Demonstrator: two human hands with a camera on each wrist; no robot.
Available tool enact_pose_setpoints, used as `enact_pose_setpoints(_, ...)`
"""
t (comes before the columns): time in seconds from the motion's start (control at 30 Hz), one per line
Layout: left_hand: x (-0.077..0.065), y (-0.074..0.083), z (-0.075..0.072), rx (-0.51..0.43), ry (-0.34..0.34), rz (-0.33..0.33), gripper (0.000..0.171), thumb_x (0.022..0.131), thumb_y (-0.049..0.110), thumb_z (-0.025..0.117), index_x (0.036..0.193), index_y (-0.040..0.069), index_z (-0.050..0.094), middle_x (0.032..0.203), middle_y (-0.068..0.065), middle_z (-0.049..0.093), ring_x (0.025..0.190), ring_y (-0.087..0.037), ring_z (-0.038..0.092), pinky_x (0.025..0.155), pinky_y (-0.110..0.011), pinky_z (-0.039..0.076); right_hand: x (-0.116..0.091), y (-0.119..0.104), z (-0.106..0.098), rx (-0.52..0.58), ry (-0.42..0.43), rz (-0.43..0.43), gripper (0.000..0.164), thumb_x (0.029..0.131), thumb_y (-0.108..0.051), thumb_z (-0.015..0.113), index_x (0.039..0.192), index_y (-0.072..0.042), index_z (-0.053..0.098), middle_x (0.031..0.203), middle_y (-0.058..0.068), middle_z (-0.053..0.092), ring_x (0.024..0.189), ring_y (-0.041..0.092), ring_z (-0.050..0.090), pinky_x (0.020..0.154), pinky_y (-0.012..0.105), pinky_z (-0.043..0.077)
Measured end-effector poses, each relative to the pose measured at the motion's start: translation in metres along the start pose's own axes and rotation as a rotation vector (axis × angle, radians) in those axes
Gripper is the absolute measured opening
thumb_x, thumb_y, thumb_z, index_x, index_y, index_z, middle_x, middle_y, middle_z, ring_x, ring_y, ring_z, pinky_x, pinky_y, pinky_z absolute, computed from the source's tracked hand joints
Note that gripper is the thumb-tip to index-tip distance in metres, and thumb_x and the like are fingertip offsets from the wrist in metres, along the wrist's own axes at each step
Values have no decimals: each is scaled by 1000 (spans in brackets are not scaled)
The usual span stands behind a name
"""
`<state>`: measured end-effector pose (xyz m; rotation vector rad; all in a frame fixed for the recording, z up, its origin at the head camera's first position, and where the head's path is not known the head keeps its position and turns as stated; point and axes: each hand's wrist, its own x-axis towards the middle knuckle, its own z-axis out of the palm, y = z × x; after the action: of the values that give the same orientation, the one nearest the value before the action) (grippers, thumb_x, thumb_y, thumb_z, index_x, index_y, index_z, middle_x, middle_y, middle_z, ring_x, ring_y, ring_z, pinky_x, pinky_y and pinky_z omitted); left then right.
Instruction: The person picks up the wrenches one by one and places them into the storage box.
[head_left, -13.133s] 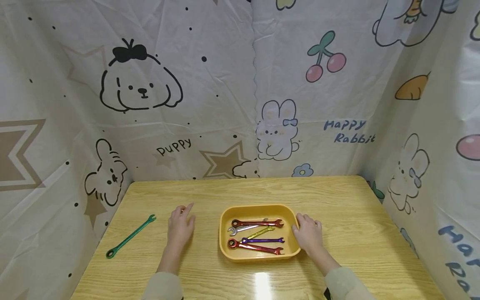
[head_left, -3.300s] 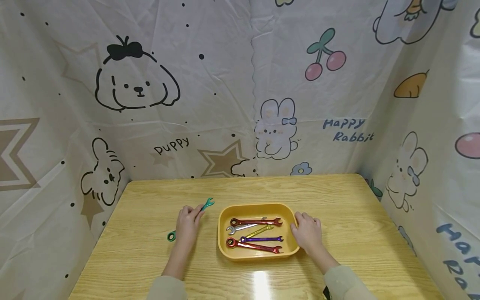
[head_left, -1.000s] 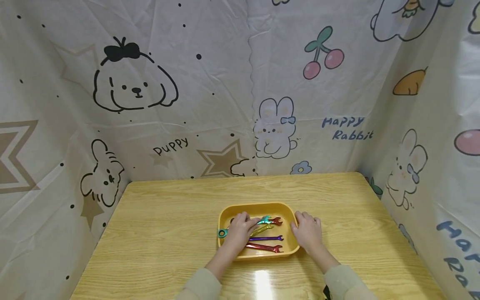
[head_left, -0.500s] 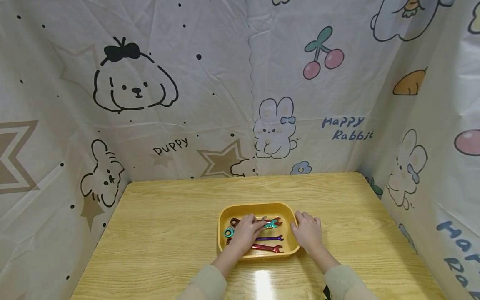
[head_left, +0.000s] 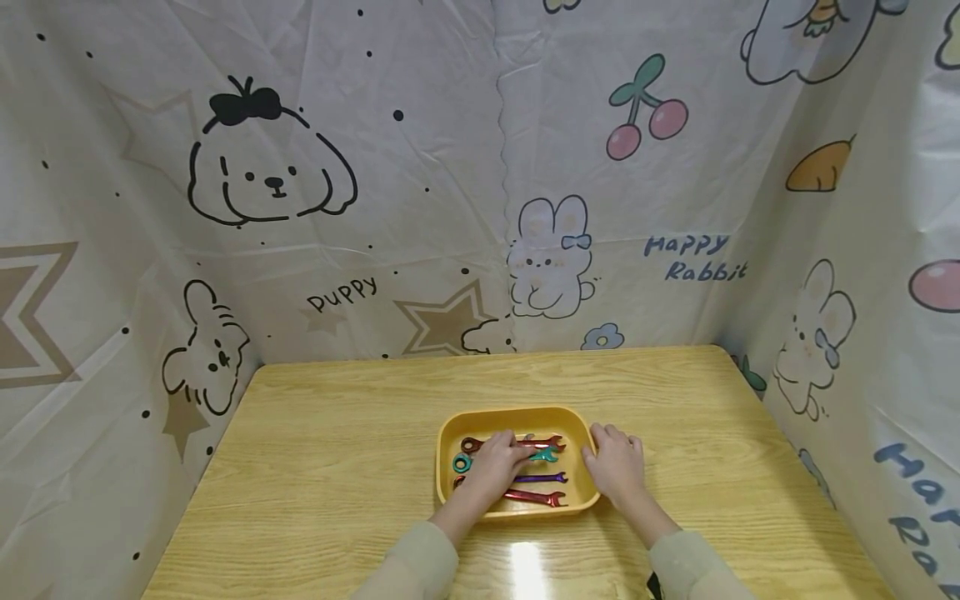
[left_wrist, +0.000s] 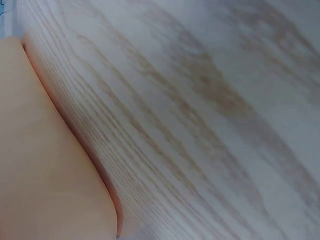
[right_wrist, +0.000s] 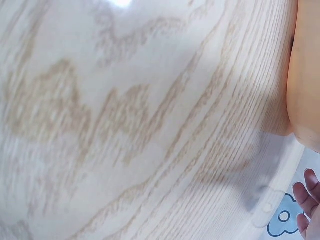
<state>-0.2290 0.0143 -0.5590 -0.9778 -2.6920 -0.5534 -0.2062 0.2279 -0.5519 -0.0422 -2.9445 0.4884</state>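
Note:
A yellow tray stands on the wooden table with several wrenches in it. My left hand reaches inside, fingers over the middle of a green combination wrench, pinching it; its ring end and open end show on either side. The wrench lies low among the others. A dark red wrench is behind it; a purple wrench and a red wrench are in front, partly hidden by the hand. My right hand grips the tray's right rim. In the left wrist view, the tray wall fills the left side.
The wooden table runs back to a printed cloth that hangs behind and at both sides. Light glares off the tabletop in front of the tray. Curled fingers show at the right wrist view's lower right corner.
The green wrench, first on the table at the left, was picked up by my left hand, carried right and lowered into the tray. My right hand has stayed on the rim.

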Motion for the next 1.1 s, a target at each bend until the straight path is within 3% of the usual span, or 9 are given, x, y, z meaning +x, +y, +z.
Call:
enact_pose_setpoints(0.5,4,-4,6,-9,-139,-4,22,84,31,63,102,23,72,74,6,43,66,-7,37,60,-20,35,0,1,3,-7,3,-2,33,87,-25,55,112,-3,57,106,17,59,101,35,54,93,54,29)
enact_pose_setpoints(0.67,5,-3,6,14,-159,13,20,84,30,63,101,24,72,74,5,45,66,-8,38,62,-21,37,0,2,3,-10,13,-6,32,87,-25,54,111,-3,57,105,16,60,100,35,55,92,54,30)
enact_pose_setpoints(0.83,5,-1,7,37,-176,21,18,85,29,63,99,24,72,78,4,50,70,-9,45,75,-26,44,0,2,3,-11,24,-14,30,86,-25,54,108,-4,57,102,16,60,98,34,55,91,54,30)
enact_pose_setpoints(1.1,7,-1,10,28,-203,1,18,85,29,63,100,24,72,82,2,53,73,-10,48,75,-27,44,0,1,2,-2,28,-8,30,86,-24,55,108,-3,58,102,16,60,99,34,55,92,54,29)
